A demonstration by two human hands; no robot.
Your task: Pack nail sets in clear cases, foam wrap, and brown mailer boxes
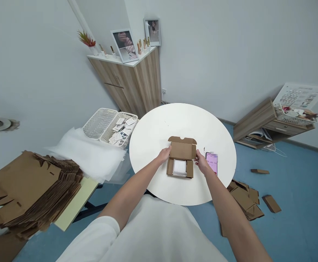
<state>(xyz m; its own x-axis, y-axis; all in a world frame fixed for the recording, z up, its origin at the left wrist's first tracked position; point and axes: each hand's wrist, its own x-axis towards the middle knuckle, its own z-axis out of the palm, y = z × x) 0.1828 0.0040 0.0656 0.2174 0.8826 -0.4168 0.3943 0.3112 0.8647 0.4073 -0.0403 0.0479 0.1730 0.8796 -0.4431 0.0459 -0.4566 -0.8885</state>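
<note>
A small brown cardboard box lies on the white round table with its lid raised and tilted back. Inside it sits a flat packet in white, translucent wrap. My left hand pinches the lid's left edge. On the other side, my right hand has its fingers closed at the right side flap, near the lid's hinge. Its fingertips are partly hidden behind the cardboard. A phone with a pink screen showing a timer lies just right of my right hand.
To the left are a stack of flat cardboard blanks, white foam sheets and a white basket of small cards. Brown boxes lie on the blue floor at right. Behind the table stands a wooden cabinet; a low shelf unit is farther right.
</note>
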